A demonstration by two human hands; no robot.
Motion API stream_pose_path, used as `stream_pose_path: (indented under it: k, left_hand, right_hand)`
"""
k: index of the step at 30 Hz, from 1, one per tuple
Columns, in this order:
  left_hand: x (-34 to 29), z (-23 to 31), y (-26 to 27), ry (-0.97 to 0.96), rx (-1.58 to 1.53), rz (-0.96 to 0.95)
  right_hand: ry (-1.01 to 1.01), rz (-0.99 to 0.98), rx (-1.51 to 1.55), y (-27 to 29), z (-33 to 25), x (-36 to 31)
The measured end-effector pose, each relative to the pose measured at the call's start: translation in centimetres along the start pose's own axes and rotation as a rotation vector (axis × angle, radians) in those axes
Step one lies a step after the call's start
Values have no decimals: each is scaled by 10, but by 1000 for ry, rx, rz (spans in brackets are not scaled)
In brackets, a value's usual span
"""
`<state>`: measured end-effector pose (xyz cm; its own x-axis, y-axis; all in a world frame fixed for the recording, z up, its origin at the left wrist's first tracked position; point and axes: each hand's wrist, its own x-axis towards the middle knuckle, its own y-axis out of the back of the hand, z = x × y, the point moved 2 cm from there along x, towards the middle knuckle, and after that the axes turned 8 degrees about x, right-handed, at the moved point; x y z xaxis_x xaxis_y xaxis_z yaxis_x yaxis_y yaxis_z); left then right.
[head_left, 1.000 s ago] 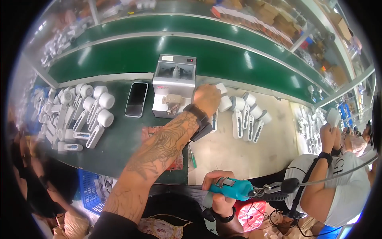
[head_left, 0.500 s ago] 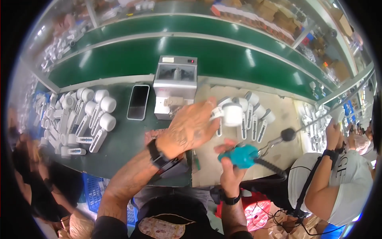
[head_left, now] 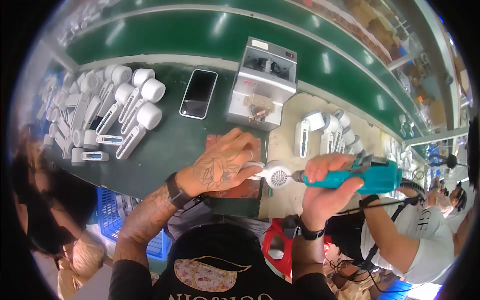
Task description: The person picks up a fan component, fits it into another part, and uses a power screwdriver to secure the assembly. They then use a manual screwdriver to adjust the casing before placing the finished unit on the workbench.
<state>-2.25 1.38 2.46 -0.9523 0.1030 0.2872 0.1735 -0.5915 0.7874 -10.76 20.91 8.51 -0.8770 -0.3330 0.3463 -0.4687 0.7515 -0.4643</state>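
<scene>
Nearest the camera, the right hand (head_left: 327, 182) is wrapped tight around a teal power driver (head_left: 367, 176), held level with its tip pointing left. The tip meets the round head of a white part (head_left: 276, 176), which lies at the front edge of the bench (head_left: 175, 145).

The left hand (head_left: 220, 164) lies flat over the handle end of that white part, fingers spread and pressing it down onto a reddish mat (head_left: 240, 187) rather than closing around it (the handle is mostly hidden under the palm).

To the right, at the edge of the view, another person's arm (head_left: 395, 240) reaches in, in a white shirt.

Just beyond the hands, on the pale right half of the bench, a short row of white parts (head_left: 327, 132) lies side by side. Further back in the middle stands a grey box-shaped machine (head_left: 262, 82), and beside it on the left a black phone (head_left: 198, 93) lies face up on the green surface. Left of the phone a bigger heap of white parts (head_left: 107, 110) is spread out, round heads mostly pointing away.

Behind everything runs a green conveyor belt (head_left: 200, 35) across the width of the view.
</scene>
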Motion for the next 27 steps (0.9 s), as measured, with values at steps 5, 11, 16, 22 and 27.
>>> stream_pose_path:
  k: [5, 11, 16, 22, 27]
  left_hand:
    - [-13, 7, -4, -98, 258, 125]
    - [-19, -7, -11, -18, 198, 175]
    - [-16, -7, -15, -18, 182, 197]
    - [-18, -13, -10, -3, 165, 187]
    - [-16, -11, -12, 0, 159, 164]
  right_hand:
    - [49, -94, -8, -42, 33, 40]
    - [101, -205, -280, -71, 81, 79]
    - [63, -144, -158, -59, 99, 81]
    - [-40, -169, -234, -61, 68, 54]
    - [-51, -171, -171, -44, 52, 27]
